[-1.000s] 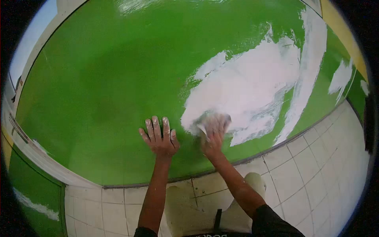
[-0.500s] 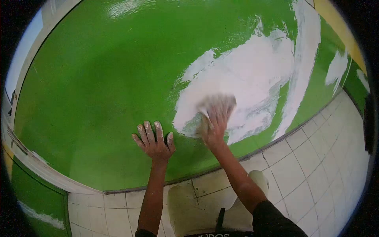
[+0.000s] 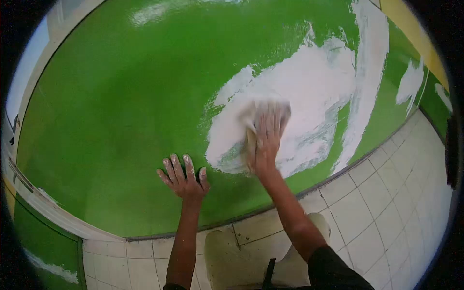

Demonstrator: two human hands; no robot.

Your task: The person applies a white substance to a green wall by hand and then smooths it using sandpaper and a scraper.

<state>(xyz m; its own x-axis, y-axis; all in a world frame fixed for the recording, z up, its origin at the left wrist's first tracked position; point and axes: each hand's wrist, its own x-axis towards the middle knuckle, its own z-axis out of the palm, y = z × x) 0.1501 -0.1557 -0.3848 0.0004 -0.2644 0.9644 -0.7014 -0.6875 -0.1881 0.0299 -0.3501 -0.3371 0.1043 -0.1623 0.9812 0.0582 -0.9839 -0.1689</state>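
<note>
My right hand (image 3: 267, 147) presses a pale, folded sheet of sandpaper (image 3: 248, 117) against the wall, its edges blurred by motion. Beneath it lies a large patch of white filler (image 3: 314, 79) with ragged edges, thin and greenish near the lower left and lower right. To the left, my left hand (image 3: 187, 184) rests flat on the green wall (image 3: 130, 106), fingers spread. White dust coats its fingertips. The side of the sheet against the wall is hidden.
A long white filler stripe (image 3: 368, 82) runs down right of the patch, with a smaller white patch (image 3: 411, 82) beyond. Pale floor tiles (image 3: 382, 188) meet the wall's base. At left stands a white frame (image 3: 53, 205). My knees (image 3: 224, 256) are close below.
My right hand and the sandpaper have moved slightly upward over the white filler. The left hand stays flat on the wall, while the whole view has shifted a little.
</note>
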